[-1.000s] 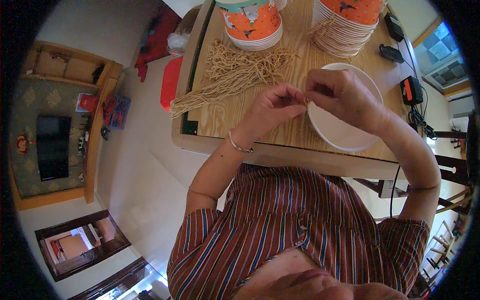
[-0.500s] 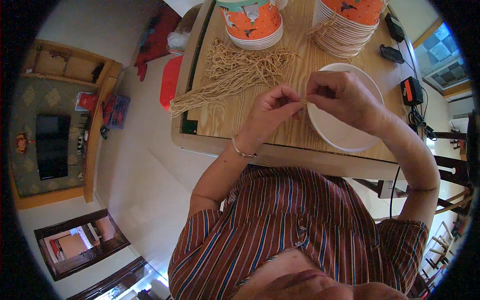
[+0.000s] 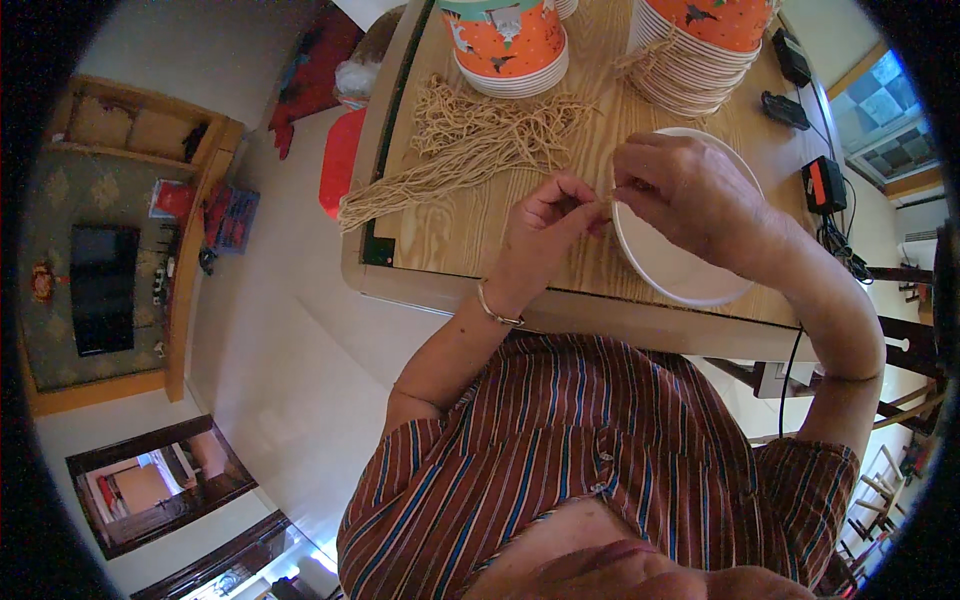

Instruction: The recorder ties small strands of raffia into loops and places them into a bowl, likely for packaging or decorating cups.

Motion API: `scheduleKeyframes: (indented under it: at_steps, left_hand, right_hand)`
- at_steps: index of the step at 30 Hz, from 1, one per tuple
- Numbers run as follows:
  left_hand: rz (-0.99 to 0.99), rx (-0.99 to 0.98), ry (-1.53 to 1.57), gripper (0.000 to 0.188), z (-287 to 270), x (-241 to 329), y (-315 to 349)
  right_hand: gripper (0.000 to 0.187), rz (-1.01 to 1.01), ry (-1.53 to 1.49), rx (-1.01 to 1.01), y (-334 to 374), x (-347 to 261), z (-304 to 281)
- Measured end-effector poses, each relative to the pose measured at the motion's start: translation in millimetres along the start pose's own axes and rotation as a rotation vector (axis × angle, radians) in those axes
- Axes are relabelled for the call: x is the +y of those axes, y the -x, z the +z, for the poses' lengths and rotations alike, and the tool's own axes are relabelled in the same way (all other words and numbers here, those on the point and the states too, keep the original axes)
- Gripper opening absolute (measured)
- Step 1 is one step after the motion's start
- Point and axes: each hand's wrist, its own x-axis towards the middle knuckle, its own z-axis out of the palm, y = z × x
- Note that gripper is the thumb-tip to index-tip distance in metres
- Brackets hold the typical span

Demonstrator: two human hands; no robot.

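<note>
"What is the head view showing you?"

"From afar, I'm seeing the left hand (image 3: 548,225) holding thumb and forefinger nearly together beside a white tub's (image 3: 680,270) rim. The right hand (image 3: 690,190) is curling over that tub. I can't tell what either is gripping."

"And the cords?"

"Tan cords (image 3: 480,150) are lying bunched leftward on the wooden table (image 3: 440,250), near an orange tub (image 3: 510,45)."

1 head cam looks down at nearby tbl (image 3: 450,242).

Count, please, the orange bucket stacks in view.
2: the left stack behind the cord pile, the right stack beyond the white bucket; more may be hidden behind them.
</note>
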Motion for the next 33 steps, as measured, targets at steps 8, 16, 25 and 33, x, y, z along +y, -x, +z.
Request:
scheduleKeyframes:
  at_steps: [8,16,25,33]
  left_hand:
    - [0.088,-0.016,-0.234,0.009,15,-1,8]
    - [0.154,-0.03,-0.446,0.013,14,2,9]
    - [0.309,0.053,-0.56,0.015,26,16,7]
    - [0.364,0.042,-0.568,0.014,22,9,2]
  right_hand:
    - [0.017,0.044,-0.039,-0.052,-4,-4,0]
    - [0.015,0.083,-0.214,-0.085,-5,-1,-4]
    - [0.018,0.131,-0.287,-0.091,-4,0,-4]
    - [0.018,0.11,-0.312,-0.088,-4,2,2]
